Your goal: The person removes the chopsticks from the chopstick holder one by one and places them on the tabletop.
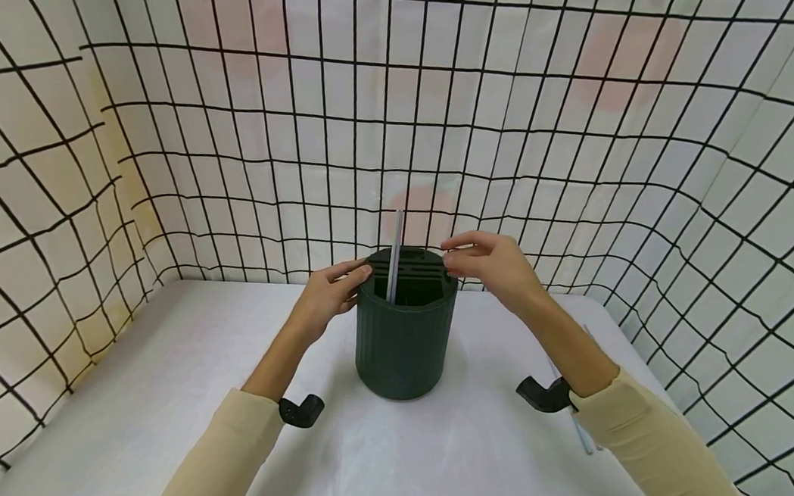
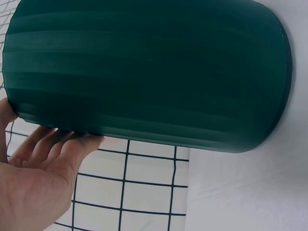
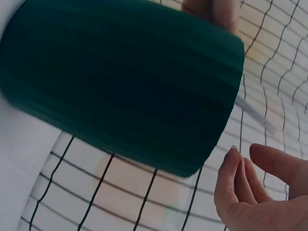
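A dark green round utensil holder (image 1: pixel 406 350) with a slotted insert (image 1: pixel 417 266) stands upright on the white table. One slim, pale grey stick (image 1: pixel 396 252) leans in its large front compartment; its lower end is hidden inside. My left hand (image 1: pixel 326 298) grips the holder's upper left side, thumb at the rim and fingers along the ribbed wall (image 2: pixel 144 72). By the right side of the rim is my right hand (image 1: pixel 497 266), with nothing in it. The right wrist view shows its loosely bent fingers (image 3: pixel 226 185) apart from the holder, thumb separate from the fingertips.
Slim pale sticks (image 1: pixel 584 434) lie on the table (image 1: pixel 194 382) at the right, partly hidden under the right forearm. A black wire grid (image 1: pixel 335 130) rises behind the table and along both sides. Each wrist bears a black camera mount (image 1: pixel 302 411).
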`<action>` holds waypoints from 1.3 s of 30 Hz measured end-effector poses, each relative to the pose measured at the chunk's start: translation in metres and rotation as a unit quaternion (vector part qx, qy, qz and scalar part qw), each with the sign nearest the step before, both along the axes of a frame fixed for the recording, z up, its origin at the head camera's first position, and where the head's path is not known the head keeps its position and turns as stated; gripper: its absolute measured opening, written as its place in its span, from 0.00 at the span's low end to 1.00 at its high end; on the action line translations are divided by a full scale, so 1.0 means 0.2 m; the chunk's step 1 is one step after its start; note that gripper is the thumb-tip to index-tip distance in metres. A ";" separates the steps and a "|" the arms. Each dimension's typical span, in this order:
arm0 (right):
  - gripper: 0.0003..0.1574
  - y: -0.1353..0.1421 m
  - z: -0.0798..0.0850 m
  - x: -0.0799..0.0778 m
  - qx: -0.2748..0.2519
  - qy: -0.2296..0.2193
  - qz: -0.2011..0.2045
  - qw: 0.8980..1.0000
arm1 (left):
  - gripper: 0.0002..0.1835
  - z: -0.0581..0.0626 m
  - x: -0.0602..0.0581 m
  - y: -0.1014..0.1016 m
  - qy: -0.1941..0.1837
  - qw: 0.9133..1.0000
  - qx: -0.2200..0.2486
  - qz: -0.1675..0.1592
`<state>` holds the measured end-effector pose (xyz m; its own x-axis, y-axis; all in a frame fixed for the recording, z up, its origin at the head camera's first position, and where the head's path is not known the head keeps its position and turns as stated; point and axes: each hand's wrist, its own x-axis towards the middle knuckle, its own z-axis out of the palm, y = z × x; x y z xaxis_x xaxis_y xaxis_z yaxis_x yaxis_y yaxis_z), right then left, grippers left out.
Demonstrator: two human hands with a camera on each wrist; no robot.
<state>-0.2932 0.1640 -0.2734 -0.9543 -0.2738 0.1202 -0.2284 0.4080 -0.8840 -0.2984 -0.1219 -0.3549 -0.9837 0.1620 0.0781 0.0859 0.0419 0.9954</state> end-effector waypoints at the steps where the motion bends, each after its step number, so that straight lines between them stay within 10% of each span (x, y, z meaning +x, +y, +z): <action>1: 0.21 -0.03 0.01 0.00 -0.005 0.001 0.010 1.000 | 0.30 0.00 0.00 0.00 -0.001 1.000 0.001 0.001; 14: 0.17 -0.28 -0.05 0.00 0.006 0.022 0.030 0.999 | 0.29 0.00 0.00 0.00 0.002 1.000 -0.001 0.003; 39: 0.13 -0.35 -0.12 -0.01 0.052 0.099 -0.011 0.994 | 0.30 0.00 0.00 0.00 -0.004 1.000 -0.007 0.009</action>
<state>-0.2942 0.0942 -0.2975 -0.9207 -0.2748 0.2773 -0.3833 0.5019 -0.7754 -0.2978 -0.1218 -0.3541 -0.9872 0.1445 0.0683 0.0773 0.0582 0.9953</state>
